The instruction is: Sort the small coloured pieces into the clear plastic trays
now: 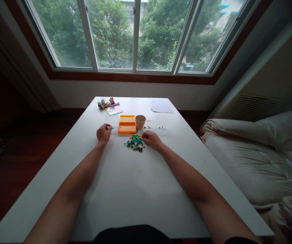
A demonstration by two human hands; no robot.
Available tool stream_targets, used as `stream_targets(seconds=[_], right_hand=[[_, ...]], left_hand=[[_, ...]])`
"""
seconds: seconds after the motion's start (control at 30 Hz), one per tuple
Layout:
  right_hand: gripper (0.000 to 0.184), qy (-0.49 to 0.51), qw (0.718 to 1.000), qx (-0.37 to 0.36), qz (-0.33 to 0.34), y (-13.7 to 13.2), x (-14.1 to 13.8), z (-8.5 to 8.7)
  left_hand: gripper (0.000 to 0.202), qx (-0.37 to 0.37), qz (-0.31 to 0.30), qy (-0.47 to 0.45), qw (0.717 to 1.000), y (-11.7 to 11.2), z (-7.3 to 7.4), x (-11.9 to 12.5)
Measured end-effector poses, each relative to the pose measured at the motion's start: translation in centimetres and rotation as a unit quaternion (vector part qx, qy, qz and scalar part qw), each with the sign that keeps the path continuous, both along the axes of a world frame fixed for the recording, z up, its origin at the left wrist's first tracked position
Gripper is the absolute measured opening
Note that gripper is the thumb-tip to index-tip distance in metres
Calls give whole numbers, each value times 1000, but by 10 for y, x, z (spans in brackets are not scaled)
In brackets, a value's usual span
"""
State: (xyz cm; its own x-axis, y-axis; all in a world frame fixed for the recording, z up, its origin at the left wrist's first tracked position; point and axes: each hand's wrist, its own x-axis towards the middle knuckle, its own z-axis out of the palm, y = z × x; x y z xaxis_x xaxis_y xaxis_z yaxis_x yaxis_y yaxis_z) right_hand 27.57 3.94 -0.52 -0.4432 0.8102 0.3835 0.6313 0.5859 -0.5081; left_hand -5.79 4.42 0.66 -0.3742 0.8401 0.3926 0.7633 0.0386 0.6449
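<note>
A pile of small coloured building bricks [135, 142], mostly green, blue, yellow and dark red, lies on the white table [125, 189]. My left hand [103, 133] is left of the pile, its thumb and fingertips pinched on a small blue brick [112, 127]. At the pile's right edge rests my right hand [151, 139], fingers curled together; whatever they may hold is hidden. Just beyond the pile is an orange tray [127, 129] with a raised back part. A brown paper cup [140, 122] stands upright against the tray's right side.
Right of the cup lie a few dark red bricks [147, 127] and some green and white bricks [161, 127] on clear plastic. Small colourful figures [107, 103] and a shiny packet [114, 110] sit at the far left. White paper sheets [161, 105] lie far right. A couch [252, 162] flanks the table.
</note>
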Motion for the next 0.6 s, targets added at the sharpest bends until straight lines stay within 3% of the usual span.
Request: stream_targets(seconds=[0.37, 0.6], right_hand=[[6, -30, 1000, 5, 5, -2, -2, 0], [4, 17, 1000, 1, -9, -1, -1, -2]], left_hand=[[23, -32, 17, -17, 999, 6, -10, -6], [24, -25, -25, -6, 999, 4, -8, 2]])
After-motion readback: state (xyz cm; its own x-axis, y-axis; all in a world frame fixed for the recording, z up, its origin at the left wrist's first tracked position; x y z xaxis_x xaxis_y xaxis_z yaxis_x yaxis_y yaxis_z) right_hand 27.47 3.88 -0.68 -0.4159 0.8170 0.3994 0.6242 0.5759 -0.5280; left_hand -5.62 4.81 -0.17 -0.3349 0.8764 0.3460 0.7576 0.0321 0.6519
